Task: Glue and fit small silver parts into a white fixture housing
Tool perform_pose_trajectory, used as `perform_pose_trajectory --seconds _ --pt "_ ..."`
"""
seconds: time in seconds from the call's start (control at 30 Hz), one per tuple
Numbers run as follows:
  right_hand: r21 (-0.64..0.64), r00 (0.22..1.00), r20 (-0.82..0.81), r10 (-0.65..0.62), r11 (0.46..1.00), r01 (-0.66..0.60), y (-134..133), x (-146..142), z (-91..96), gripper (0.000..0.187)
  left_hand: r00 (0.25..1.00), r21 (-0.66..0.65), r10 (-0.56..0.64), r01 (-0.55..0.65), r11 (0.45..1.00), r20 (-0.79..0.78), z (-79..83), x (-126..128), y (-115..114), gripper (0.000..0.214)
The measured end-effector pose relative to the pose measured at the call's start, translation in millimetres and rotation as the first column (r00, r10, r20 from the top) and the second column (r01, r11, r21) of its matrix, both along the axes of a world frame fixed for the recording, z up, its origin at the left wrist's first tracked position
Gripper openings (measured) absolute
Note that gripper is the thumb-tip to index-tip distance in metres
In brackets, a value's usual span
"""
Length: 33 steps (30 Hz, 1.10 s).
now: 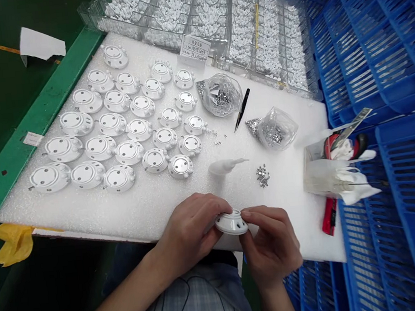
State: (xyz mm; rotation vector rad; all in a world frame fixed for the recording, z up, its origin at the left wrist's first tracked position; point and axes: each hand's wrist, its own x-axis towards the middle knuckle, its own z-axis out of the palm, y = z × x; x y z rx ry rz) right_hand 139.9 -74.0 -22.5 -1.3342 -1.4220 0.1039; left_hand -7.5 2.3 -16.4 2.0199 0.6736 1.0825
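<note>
White round case (pixel 232 226), 1 piece, in 2 hands
Left hand (pixel 189 226), right hand (pixel 272 242): fingers (pixel 213 206) clamped on its opposite sides, near the front of the desk (pixel 153 205); 2 clear bags (pixel 229 90) beyond.

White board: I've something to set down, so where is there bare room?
The board is bare at right front, between the right hand, silvery pile and red tool, and at left front, between the nearest white parts and its edge. Crowded: behind that, under those parts; at the clear trays; around two bags and tweezers.
</note>
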Motion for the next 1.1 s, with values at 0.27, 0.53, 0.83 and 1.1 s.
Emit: perform_pose_trajectory --seconds 0.27,0.53,0.83,1.1 --pt "-0.048 0.999 -0.010 -0.041 0.998 0.041 -2.1 2.5 0.5 0.031 0.999 -0.003 -0.013 0.013 1.000 0.039 1.8 0.2 -0.3 0.010" --pt "-0.148 0.987 -0.057 0.148 0.977 -0.155 -4.7 6.5 6.7 0.039 0.994 -0.023 -0.047 0.049 0.999 0.099 0.2 -2.5 -2.8 0.007" --pt "-0.107 0.982 -0.155 0.108 0.986 -0.125 0.4 2.8 1.2 0.035 1.000 -0.120 0.003 -0.002 0.993 0.008 2.4 -3.7 -2.9 0.010" --pt "-0.110 0.978 -0.175 0.111 0.985 -0.131 2.0 3.1 5.0 0.037 0.996 -0.168 -0.037 0.050 0.985 0.084 4.6 -2.5 0.2 0.004"
